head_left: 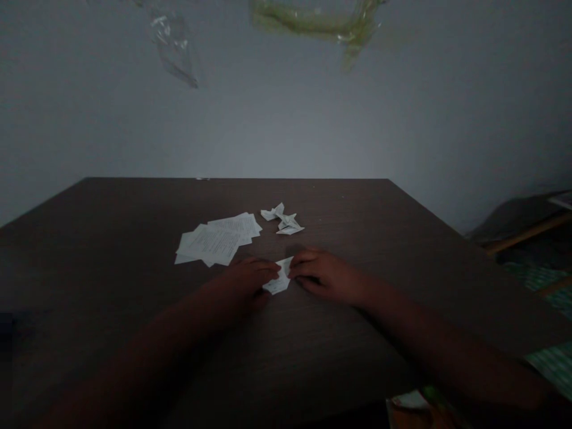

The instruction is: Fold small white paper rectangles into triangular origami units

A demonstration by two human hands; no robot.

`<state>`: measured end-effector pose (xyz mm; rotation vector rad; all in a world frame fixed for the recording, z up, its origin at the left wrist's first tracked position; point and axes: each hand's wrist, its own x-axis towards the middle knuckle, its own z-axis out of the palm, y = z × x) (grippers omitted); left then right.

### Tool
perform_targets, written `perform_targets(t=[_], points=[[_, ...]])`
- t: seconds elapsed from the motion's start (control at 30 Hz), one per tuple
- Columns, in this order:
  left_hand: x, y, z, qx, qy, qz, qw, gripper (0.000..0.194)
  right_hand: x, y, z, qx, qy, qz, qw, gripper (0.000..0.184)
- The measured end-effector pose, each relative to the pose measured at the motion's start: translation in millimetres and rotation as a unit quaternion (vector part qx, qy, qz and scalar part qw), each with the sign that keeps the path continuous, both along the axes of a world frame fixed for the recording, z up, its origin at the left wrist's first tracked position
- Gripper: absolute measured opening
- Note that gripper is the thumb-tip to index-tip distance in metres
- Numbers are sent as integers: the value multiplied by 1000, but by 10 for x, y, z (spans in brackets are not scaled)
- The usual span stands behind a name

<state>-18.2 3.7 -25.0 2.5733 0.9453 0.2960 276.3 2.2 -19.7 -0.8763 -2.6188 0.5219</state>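
A small piece of folded printed paper [279,281] lies on the table between my two hands. My left hand [250,279] holds its left side, with the fingers pressed onto it. On the other side, the bent fingers of my right hand [319,275] grip its right edge. Just beyond my hands sit folded paper shapes [289,223] with pointed ends, close together. To their left, several loose printed sheets [214,243] lie fanned out and overlapping. My fingertips cover parts of the paper's edges.
The dark wooden table [147,202] meets a pale wall [286,119] at the back. Clear tape [174,47] and yellowed tape [313,21] cling to the wall. Past the table's right edge is a green checked cloth [531,277]. The room is dim.
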Motion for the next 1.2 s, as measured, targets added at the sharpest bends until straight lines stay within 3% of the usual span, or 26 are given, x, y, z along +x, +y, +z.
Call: perform_targets(t=[0.2,0.4,0.67,0.77,1.03,1.2], points=[[-17,30,117,-36,1,23,999,46,-11,-61,48,22,-21,8,999,37],[-75,130,113,-44,-1,-10,999,56,-8,-52,27,32,-30,10,999,36],[-79,133,259,1,27,-71,997,26,-21,-81,53,32,-36,4,999,34],[-47,117,263,-12,22,-45,999,24,-26,-97,61,32,-46,6,998,37],[97,135,43,-45,-53,69,995,17,-22,-94,12,33,-24,2,999,38],[174,106,61,-64,-81,98,990,16,-19,-124,49,35,-22,8,999,37]])
